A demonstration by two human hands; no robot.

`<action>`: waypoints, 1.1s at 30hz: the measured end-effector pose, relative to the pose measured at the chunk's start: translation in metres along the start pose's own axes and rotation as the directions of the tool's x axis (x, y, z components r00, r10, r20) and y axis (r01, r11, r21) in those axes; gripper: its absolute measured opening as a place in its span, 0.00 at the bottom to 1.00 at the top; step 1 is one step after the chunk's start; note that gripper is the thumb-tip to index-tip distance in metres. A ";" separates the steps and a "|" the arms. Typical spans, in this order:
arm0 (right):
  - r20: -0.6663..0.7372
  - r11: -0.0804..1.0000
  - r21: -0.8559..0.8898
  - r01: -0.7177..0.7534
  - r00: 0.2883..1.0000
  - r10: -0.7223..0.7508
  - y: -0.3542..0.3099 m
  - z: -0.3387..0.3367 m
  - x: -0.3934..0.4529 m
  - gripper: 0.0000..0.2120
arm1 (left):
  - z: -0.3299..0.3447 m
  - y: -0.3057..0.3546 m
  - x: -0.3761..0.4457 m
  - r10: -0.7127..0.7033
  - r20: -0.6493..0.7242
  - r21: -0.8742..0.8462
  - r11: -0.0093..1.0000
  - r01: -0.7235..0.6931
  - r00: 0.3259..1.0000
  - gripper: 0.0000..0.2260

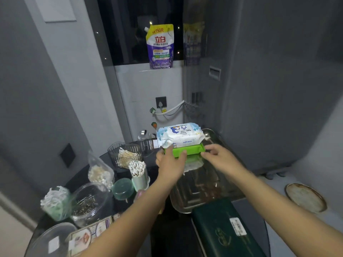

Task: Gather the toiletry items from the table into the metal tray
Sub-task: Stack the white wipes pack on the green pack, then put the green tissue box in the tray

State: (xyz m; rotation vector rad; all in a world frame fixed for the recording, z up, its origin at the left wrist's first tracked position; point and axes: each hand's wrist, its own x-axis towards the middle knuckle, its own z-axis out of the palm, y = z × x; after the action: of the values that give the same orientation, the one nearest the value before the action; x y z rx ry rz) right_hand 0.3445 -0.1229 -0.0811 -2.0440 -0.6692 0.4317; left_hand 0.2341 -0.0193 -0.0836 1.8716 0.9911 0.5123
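Observation:
A white and blue pack of baby wipes (181,136) lies on top of a flat green pack (191,149), and both hang over the far part of the metal tray (220,188). My left hand (169,161) grips the green pack's left end, thumb on its front edge. My right hand (220,157) touches the pack's right end with fingers spread. The tray is shiny and sits on the dark round table (130,204) to the right of centre; its near half shows only reflections.
Left of the tray stand a tube of cotton swabs (138,172), a green round lid (122,188), a bag of swabs (99,173), a clear holder of wooden sticks (126,154), a glass bowl of pins (87,203) and a green swab cup (55,203). A dark green box (224,230) lies at the near edge.

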 end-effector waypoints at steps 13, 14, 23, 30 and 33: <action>0.132 0.990 -0.107 -0.097 0.985 0.111 0.032 -0.028 -0.137 0.21 | 0.015 -0.035 -0.146 -0.067 0.251 -0.096 0.991 0.094 0.966 0.23; 0.147 0.986 -0.130 -0.102 0.982 0.121 0.032 -0.028 -0.143 0.22 | 0.015 -0.035 -0.151 -0.081 0.259 -0.114 0.987 0.114 0.962 0.25; 0.139 0.984 -0.105 -0.147 0.977 0.161 0.031 -0.027 -0.159 0.16 | 0.023 -0.039 -0.168 -0.171 0.263 -0.315 0.915 0.252 0.949 0.28; 0.031 0.997 -0.035 -0.075 0.997 0.076 0.003 -0.033 -0.149 0.25 | -0.001 -0.012 -0.163 -0.079 0.222 -0.473 0.863 0.178 0.972 0.12; -0.029 0.998 0.065 -0.008 1.000 0.010 -0.019 -0.041 -0.141 0.23 | -0.015 0.009 -0.151 0.023 0.168 -0.538 0.840 0.072 0.986 0.04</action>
State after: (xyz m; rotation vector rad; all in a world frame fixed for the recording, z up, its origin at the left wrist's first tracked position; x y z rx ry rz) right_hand 0.2497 -0.2273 -0.0380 -1.9887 -0.6202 0.4223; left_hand 0.1387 -0.1351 -0.0601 1.3597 0.6637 0.5428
